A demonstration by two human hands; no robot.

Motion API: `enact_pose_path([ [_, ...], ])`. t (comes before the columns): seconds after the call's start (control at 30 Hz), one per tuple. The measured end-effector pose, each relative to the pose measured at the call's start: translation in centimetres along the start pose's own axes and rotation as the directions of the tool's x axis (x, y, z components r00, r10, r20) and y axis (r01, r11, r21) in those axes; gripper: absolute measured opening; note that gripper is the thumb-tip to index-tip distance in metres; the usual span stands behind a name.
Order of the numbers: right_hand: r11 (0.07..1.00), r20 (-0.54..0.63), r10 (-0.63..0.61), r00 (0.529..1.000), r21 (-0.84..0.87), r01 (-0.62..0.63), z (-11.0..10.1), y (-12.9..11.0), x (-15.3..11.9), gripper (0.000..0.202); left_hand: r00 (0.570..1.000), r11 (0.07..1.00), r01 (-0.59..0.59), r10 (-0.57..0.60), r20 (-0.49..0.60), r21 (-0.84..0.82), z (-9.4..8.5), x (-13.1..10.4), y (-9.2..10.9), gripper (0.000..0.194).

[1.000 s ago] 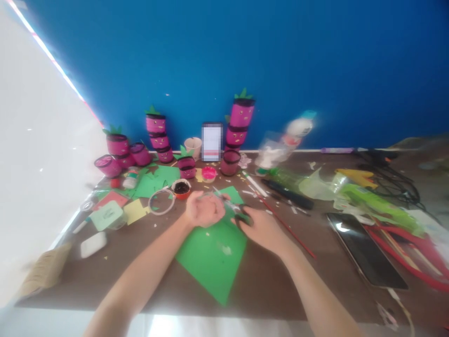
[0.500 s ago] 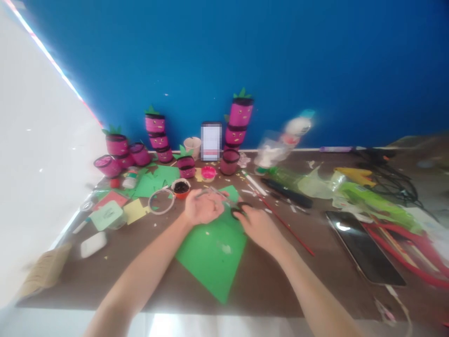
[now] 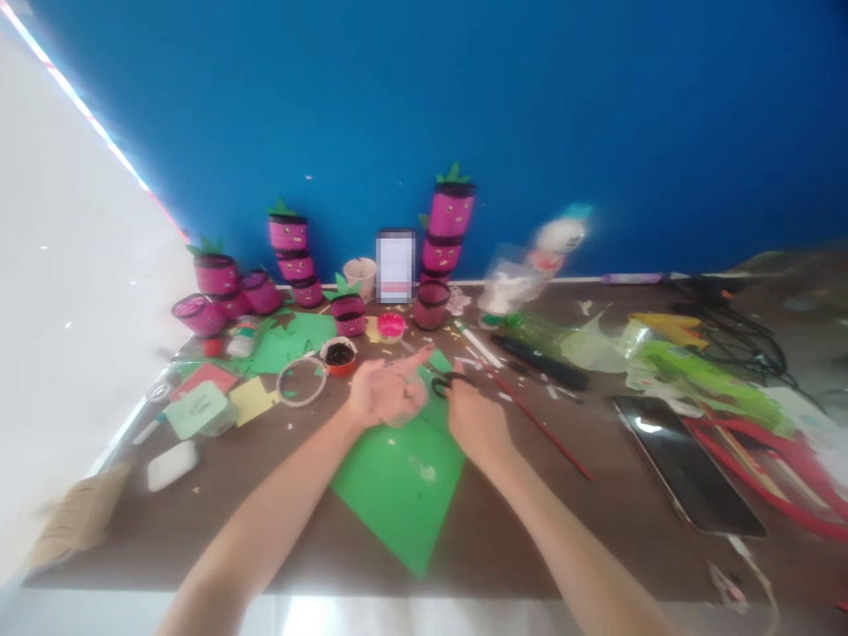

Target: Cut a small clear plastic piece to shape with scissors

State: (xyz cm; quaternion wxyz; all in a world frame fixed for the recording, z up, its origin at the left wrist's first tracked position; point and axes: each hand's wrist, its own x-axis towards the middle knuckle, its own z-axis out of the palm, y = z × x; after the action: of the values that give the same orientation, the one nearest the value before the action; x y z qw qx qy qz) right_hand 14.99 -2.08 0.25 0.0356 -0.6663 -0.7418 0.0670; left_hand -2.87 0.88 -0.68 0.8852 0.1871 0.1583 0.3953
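While my right hand [image 3: 482,426] is curled tight around the black-handled scissors [image 3: 442,385], my left hand [image 3: 388,391] is just across from it with the index finger stuck out towards the right and the other fingers half bent. Honestly it's pretty blurry around those fingertips, so I can't tell if the left one is pinching something thin or see-through, or how the blades sit. The scissors are between my two hands, over the top part of a green sheet [image 3: 404,495], which lies on the brown table [image 3: 496,548] with one corner pointing at me. Just beyond my left hand there's a pot of dark stuff [image 3: 340,355], with a pale ring [image 3: 301,404] beside it and a yellow paper [image 3: 253,402] further left. Behind that sits a pot of bright pink [image 3: 390,328], near a small purple cup [image 3: 348,315] with green leaves on top. Along the blue wall [image 3: 371,106] I've got a phone [image 3: 396,265] propped upright, with a stack of purple cups [image 3: 295,261] to its left and a taller stack [image 3: 447,234] to its right, little faces on both. Right of my right hand, a thin red stick [image 3: 530,414] lies slantwise, and a dark phone [image 3: 689,468] lies flat further over.
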Motion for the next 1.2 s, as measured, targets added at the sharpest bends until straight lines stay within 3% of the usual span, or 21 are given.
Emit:
enact_pose_path([
  [0.17, 0.999, -0.101, 0.020, 0.995, 0.052, -0.015, 0.3, 0.2, 1.1, 0.046, 1.000, 0.999, -0.020, 0.020, 0.007, 0.038, -0.3, 0.2, -0.2, 0.055],
  [0.3, 0.986, -0.129, -0.066, 0.989, 0.145, 0.085, 0.4, 0.7, 1.5, 0.046, 0.999, 0.998, -0.035, 0.033, 0.040, 0.044, -0.2, 0.1, -0.2, 0.055],
  [0.43, 0.996, -0.088, -0.076, 0.993, 0.031, 0.079, -0.4, 1.1, 1.2, 0.042, 0.997, 0.998, -0.033, 0.030, 0.064, 0.046, 0.2, 0.0, -0.3, 0.061],
  [0.53, 0.999, -0.137, -0.047, 0.990, 0.016, 0.049, -0.8, 1.0, 1.0, 0.031, 0.999, 0.998, -0.022, 0.020, 0.046, 0.052, 0.4, 0.1, -0.4, 0.067],
  [0.7, 0.980, -0.268, -0.043, 0.963, 0.176, 0.093, -0.2, 1.3, 1.5, 0.026, 0.996, 0.998, -0.005, -0.001, 0.085, 0.070, 0.3, 0.0, -0.2, 0.072],
  [0.8, 0.947, -0.355, 0.071, 0.932, 0.318, 0.049, -0.2, 2.6, 1.8, 0.028, 0.998, 0.995, -0.009, 0.003, 0.062, 0.098, 0.3, -0.2, -0.1, 0.067],
  [0.87, 0.890, -0.341, 0.130, 0.931, 0.454, 0.042, -0.5, 3.5, 1.6, 0.029, 0.997, 0.991, -0.069, 0.066, 0.028, 0.113, 0.4, -0.1, -0.1, 0.060],
  [0.93, 0.818, -0.278, 0.072, 0.958, 0.566, 0.103, -0.9, 4.0, 1.2, 0.030, 0.988, 0.980, -0.153, 0.155, 0.000, 0.128, 0.5, 0.1, -0.2, 0.051],
  [1.03, 0.752, -0.247, -0.084, 0.965, 0.619, 0.224, -1.5, 3.7, 0.4, 0.031, 0.934, 0.924, -0.332, 0.350, -0.073, 0.188, 0.5, 0.7, -0.5, 0.044],
  [1.1, 0.764, -0.285, -0.099, 0.953, 0.592, 0.257, -1.8, 3.1, -0.1, 0.032, 0.851, 0.853, -0.457, 0.502, -0.155, 0.254, 0.5, 1.1, -0.6, 0.042],
  [1.2, 0.845, -0.343, -0.084, 0.936, 0.474, 0.249, -2.0, 2.2, -0.5, 0.032, 0.727, 0.766, -0.547, 0.635, -0.263, 0.337, 0.4, 1.6, -0.7, 0.043],
])
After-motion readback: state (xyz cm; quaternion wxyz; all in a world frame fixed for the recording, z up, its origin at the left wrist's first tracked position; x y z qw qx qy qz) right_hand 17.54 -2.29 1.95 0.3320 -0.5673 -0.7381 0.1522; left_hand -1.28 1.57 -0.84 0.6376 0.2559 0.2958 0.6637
